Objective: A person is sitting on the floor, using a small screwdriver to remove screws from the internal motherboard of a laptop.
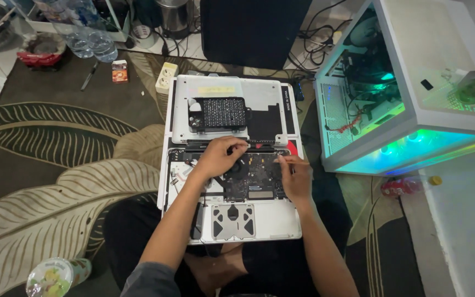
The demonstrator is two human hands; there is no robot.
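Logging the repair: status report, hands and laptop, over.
Left hand pinching a dark tool on the open laptop. Right hand on board's right edge. Removed cover lies behind.

A white glass-sided computer case lit green [413, 99] stands right; clear plastic water bottles [92, 44] and a white power strip [166, 77] lie on the leaf-patterned carpet [56, 165].
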